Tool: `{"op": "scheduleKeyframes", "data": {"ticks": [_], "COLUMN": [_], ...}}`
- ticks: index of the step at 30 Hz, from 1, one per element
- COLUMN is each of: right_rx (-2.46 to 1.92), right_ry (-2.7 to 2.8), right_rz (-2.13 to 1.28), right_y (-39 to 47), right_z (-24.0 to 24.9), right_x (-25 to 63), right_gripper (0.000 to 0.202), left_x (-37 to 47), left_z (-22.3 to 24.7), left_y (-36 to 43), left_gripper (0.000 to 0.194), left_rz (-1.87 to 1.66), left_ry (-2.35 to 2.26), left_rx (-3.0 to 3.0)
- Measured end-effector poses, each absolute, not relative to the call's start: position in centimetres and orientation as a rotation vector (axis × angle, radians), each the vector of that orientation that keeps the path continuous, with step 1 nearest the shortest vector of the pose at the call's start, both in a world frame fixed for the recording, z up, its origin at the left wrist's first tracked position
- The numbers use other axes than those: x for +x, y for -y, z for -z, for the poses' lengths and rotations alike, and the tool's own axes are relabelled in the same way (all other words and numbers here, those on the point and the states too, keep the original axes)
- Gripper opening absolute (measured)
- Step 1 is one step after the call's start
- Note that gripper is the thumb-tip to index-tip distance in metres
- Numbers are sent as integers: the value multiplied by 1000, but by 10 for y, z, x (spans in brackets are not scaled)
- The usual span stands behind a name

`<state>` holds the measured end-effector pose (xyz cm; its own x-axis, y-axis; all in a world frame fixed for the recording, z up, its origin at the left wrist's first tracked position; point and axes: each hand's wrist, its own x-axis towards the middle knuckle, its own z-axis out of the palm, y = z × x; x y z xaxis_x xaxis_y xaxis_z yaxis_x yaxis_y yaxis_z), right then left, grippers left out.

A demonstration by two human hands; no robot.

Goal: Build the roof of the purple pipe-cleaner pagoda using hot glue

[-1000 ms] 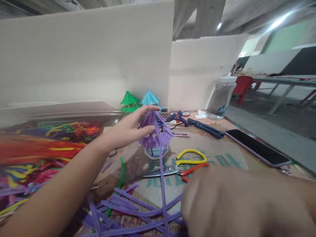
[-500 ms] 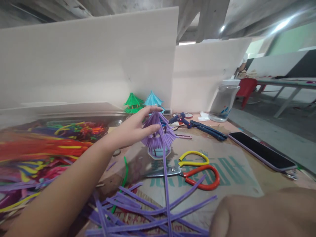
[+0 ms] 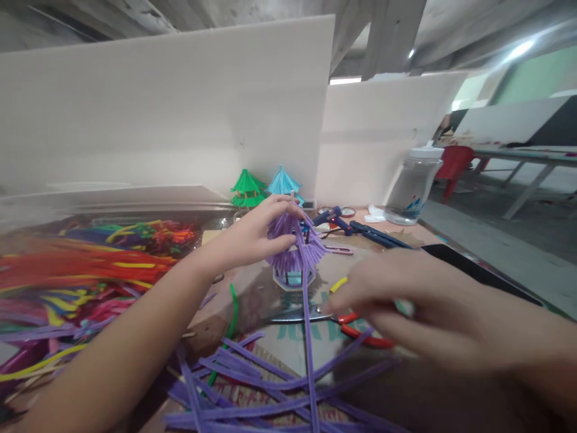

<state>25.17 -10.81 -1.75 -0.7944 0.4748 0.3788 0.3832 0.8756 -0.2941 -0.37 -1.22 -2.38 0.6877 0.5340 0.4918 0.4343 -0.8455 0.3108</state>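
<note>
Pale boards (image 3: 180, 114) stand behind the crowded worktable, and from here I can see a green model (image 3: 246, 185) and a blue model (image 3: 282, 182) with pointed roofs near them. What has just changed is the person's right hand (image 3: 419, 300): it has moved inward from the lower right corner and now reaches over the handles of the scissors (image 3: 293, 315), covering much of them. That brings both the tool and the long purple strip (image 3: 308, 325) close to its fingertips, while the purple model (image 3: 282, 258) keeps its place in the middle of the table, upright, under the left hand (image 3: 256, 231).

The left forearm slants in from the lower left, palm down. Its fingers lie over the peak and its thumb presses the side of the roof, a light, nearly closed grip that steadies the model. The long strip hangs down the front and runs toward the person, crossing the blades and the loose purple strips (image 3: 252, 379).

The right forearm comes in low from the right, the back of the hand uppermost, fingers pointing left. It is blurred, so I can't tell how far they're parted, whether they hold anything or whether they touch the scissors.
</note>
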Motion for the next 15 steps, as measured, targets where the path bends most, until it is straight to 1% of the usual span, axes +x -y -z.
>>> {"op": "scheduleKeyframes", "data": {"ticks": [4,7,12,15], "right_rx": [-948,-1115,-1124,-1075], "right_ry": [2445,2398,2344,2271], "right_rz": [-149,-158,-451,-622], "right_y": [70,52,43,42], "right_z": [21,31,46,50], "right_x": [246,243,236,232], "right_gripper": [31,35,42,42], "left_x": [-1,1,2,3], "left_z": [26,29,30,30], "left_y": [12,11,10,11], "left_gripper": [24,22,21,19], "left_rz": [-846,-872,-892,-908], "left_ry": [-775,-782,-792,-785], "left_rx": [2765,2775,2774,2779]}}
